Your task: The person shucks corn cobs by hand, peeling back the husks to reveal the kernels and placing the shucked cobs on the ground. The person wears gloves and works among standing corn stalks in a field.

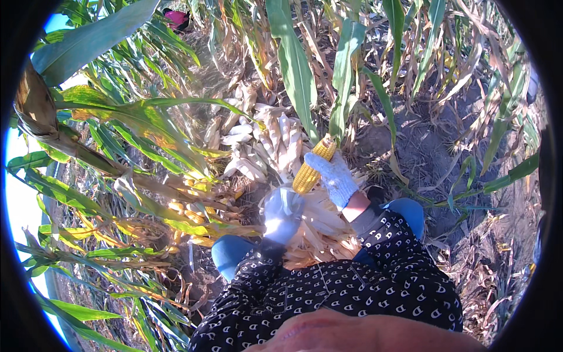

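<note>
A bare yellow corn cob is gripped in my right hand, which wears a pale knitted glove. The cob tilts, its lower end close to my left hand. That hand, also gloved, is closed around pale corn husk at the cob's lower end; its fingers are partly hidden. Loose stripped husks lie between my knees, below both hands. Beyond the hands is a heap of corn ears in dry husks.
Several husked yellow cobs lie on the ground at the left, partly under leaves. A thick corn stalk leans in from the left. Green leaves hang beyond the heap. Something pink shows far off among the plants.
</note>
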{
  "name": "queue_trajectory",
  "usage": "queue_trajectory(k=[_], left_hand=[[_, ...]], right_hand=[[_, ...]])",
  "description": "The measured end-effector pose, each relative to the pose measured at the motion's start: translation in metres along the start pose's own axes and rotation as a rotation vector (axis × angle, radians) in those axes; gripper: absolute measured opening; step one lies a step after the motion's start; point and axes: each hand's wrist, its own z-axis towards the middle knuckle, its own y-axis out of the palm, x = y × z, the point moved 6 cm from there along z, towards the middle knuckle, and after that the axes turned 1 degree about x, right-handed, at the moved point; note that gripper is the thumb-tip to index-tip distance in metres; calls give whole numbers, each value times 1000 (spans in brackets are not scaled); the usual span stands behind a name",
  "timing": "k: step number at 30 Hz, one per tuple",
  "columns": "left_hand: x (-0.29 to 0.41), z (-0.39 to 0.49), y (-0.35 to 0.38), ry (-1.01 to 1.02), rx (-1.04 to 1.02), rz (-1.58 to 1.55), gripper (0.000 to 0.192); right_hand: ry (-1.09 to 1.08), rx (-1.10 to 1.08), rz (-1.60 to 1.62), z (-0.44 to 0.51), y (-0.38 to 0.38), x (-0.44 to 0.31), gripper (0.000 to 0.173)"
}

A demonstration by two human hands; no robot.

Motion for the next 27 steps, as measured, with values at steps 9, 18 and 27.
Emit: queue_trajectory(k=[9,18,27], left_hand=[[0,5,-2,-187,285,-898,45],[41,24,-49,140,311,-498,38],[-50,-8,-12,-422,36,-600,36]], right_hand=[[183,-67,162,-16,5,9,38],[342,-100,299,-21,11,31,32],[206,-111,298,-15,2,2,26]])
